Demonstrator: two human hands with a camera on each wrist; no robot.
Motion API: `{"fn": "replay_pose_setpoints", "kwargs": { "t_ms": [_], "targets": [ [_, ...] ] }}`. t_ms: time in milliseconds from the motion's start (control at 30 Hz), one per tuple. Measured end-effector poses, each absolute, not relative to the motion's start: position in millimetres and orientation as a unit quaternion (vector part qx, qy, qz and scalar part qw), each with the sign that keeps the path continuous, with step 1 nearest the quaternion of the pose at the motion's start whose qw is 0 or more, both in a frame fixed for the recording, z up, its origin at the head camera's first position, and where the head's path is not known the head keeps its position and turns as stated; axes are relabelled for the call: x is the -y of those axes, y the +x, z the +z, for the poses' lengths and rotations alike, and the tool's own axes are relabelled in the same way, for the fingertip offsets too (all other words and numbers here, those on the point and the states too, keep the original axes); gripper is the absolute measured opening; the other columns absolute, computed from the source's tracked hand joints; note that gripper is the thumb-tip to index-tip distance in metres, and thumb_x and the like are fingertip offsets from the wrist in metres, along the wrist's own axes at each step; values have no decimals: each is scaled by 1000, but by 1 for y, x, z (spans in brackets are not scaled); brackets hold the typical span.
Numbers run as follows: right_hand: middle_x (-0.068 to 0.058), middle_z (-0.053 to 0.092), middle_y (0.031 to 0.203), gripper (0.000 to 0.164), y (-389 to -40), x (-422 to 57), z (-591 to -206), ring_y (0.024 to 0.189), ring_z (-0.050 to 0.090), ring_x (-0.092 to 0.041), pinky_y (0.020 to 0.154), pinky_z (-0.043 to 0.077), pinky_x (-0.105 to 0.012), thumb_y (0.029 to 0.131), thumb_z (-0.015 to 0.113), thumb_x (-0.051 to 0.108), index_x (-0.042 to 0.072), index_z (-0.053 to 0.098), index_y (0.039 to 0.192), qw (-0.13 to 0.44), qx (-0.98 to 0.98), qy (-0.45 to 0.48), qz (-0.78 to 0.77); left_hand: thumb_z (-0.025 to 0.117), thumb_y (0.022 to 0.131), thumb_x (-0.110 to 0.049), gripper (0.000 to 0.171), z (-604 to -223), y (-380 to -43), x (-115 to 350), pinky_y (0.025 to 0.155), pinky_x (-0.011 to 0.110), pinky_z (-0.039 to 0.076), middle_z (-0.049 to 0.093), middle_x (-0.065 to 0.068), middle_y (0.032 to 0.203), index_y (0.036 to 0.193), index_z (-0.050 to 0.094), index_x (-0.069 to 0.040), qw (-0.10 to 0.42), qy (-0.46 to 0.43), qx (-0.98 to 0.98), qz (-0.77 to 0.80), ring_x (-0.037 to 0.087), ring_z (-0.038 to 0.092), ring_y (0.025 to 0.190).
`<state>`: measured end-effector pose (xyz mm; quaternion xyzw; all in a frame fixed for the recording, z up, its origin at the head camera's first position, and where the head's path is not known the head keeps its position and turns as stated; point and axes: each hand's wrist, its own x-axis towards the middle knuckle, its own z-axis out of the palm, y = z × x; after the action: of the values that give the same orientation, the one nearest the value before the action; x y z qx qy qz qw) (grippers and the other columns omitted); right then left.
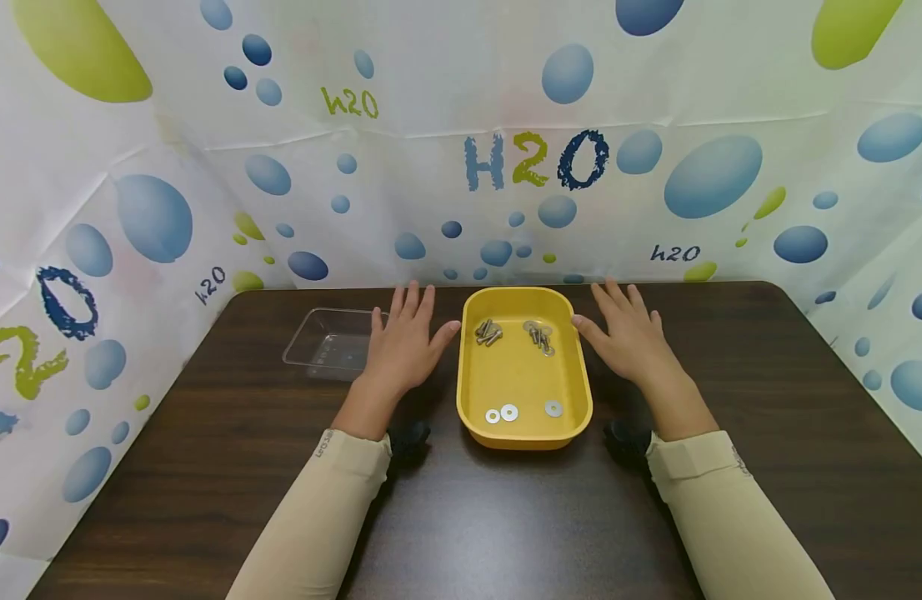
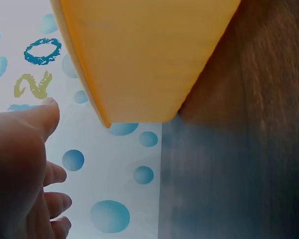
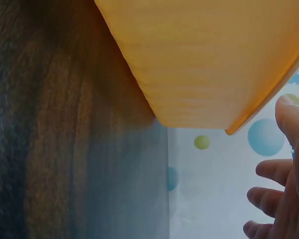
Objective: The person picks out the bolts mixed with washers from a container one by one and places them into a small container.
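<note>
A yellow plastic tub stands on the dark table between my two hands. Inside it, a small pile of bolts lies at the back left, and more bolts with washers at the back right. Flat washers lie near the tub's front. My left hand is spread beside the tub's left wall, thumb pointing at the rim. On the other side, my right hand is spread too, its thumb close to the right rim. Both hands hold nothing. The wrist views show the tub's outer side walls.
A clear plastic tray sits on the table to the left, partly behind my left hand. Behind the table hangs a white curtain printed with blue and green drops. The dark wooden tabletop extends on both sides.
</note>
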<state>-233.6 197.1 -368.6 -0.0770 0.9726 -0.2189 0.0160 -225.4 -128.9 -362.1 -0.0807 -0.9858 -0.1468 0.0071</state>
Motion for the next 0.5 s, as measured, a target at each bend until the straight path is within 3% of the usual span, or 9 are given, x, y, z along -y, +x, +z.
{"fn": "replay_pose_setpoints", "kwargs": {
  "t_ms": [267,500],
  "targets": [
    [-18,11,165,81,-233,-198,-364,150,5,-44,114,9,-70,100,35,63,9,19,158,-14,-951,-118,-284,37,100,-61,79,-354,-220,130,120,61,0,2,8,167,160,11,-18,20,-93,980,-172,29,-3,154],
    [-10,23,163,72,-225,-198,-337,149,21,-38,115,21,-64,100,39,60,19,27,157,-42,-928,-108,-355,40,100,-58,78,-349,-203,125,122,54,7,7,7,167,159,16,-14,10,-126,973,-194,26,2,154]
  ]
}}
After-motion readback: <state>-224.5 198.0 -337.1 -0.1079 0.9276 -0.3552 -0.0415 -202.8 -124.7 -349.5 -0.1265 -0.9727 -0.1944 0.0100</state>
